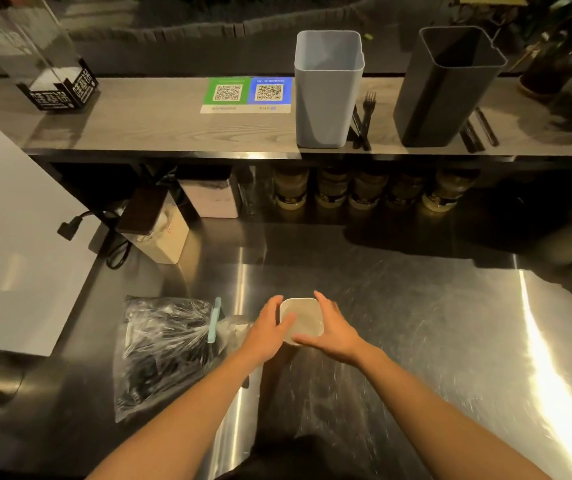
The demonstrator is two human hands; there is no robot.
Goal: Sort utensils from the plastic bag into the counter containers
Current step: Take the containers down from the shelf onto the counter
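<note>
A small white square container (303, 320) stands on the steel counter (416, 323) in front of me. My left hand (269, 329) grips its left side and my right hand (333, 329) grips its right side. To the left lies a clear plastic bag (163, 355) full of black utensils, closed with a light blue clip (214, 320). On the wooden shelf (159, 126) above stand a tall light grey container (327, 88) and a tall dark grey container (445, 88). A black fork (367, 117) lies between them, and more black utensils (478, 128) lie right of the dark one.
A white appliance (14, 230) fills the left side, with a cable (118, 247) and a lidded canister (156, 226) beside it. Jars (364, 190) line the space under the shelf. A QR code sign (248, 95) and a clear stand (35, 53) sit on the shelf.
</note>
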